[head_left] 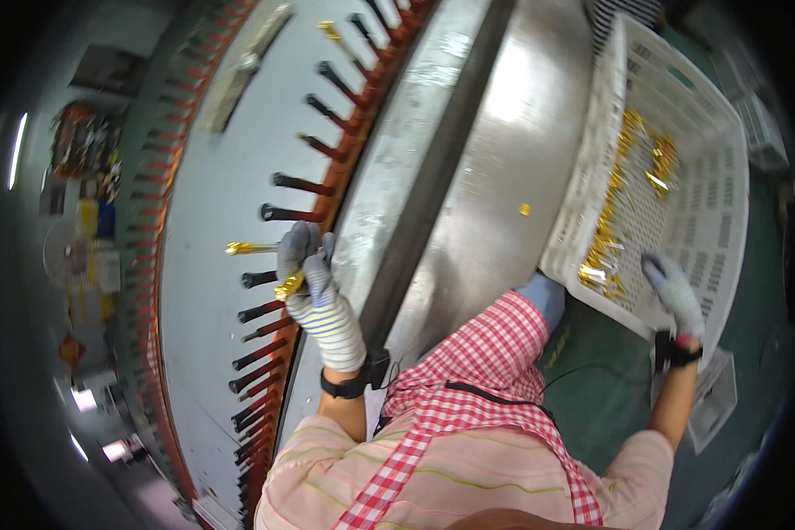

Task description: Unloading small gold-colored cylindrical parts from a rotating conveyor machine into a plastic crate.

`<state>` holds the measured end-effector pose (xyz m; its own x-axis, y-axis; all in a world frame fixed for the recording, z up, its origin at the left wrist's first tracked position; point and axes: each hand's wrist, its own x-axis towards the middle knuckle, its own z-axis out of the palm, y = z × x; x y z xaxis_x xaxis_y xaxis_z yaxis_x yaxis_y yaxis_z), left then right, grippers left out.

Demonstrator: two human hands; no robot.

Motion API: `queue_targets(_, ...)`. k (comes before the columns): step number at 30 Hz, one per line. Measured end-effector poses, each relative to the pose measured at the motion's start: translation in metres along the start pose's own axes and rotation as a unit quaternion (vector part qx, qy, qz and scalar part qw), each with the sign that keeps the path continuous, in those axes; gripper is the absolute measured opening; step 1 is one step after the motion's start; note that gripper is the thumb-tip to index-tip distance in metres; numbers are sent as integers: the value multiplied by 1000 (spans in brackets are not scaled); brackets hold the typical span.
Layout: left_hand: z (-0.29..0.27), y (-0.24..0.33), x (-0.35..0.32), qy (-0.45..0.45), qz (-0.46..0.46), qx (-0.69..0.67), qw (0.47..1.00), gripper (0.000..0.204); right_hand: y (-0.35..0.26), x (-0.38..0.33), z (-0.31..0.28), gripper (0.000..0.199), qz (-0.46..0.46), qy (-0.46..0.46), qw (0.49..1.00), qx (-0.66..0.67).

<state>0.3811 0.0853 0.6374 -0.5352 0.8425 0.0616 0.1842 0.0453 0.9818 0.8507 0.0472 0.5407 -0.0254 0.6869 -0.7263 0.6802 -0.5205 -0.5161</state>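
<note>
My left hand (314, 287), in a grey-tipped striped knit glove, is at the row of black-tipped pegs (302, 184). Its fingers are closed around a short shiny gold-coloured metal piece (289, 285). Just beyond the fingers, a longer gold-topped piece (251, 248) sticks out to the left in line with the pegs. Over the right part of a white plastic basket (583, 212) is my right hand (677, 291), gloved alike, fingers stretched forward and nothing visible in them. Inside the basket, many gold-coloured pieces (602, 256) lie along the left wall, with a smaller bunch (662, 166) farther back.
The pegs stand on an orange-brown rail (362, 124); a similar row (170, 168) runs farther left. Between rail and basket lies a metal worktop (468, 256), with a small yellow piece (525, 209) on it. A black cable (583, 374) crosses near my lap.
</note>
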Motion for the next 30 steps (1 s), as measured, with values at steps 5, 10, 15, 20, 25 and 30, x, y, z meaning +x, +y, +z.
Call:
queue_targets(5, -25, 25, 2, 76, 110, 8, 991, 36, 106, -66, 52, 47, 149, 59, 978, 135)
queue_targets(10, -114, 12, -36, 82, 232, 208, 947, 48, 118, -77, 77, 42, 106, 143, 965, 192)
queue_targets(15, -159, 11, -43, 175, 99, 39, 979, 37, 103, -89, 85, 44, 75, 133, 958, 241)
queue_targets(20, -192, 3, -46, 156, 39, -3, 987, 38, 133, -80, 96, 40, 32, 133, 963, 230)
queue_targets(25, -261, -2, -30, -52, 149, -246, 956, 45, 128, -87, 95, 40, -9, 188, 978, 94)
queue_targets(30, -200, 65, -51, 87, 249, -105, 959, 31, 118, -91, 98, 40, 19, 198, 968, 154)
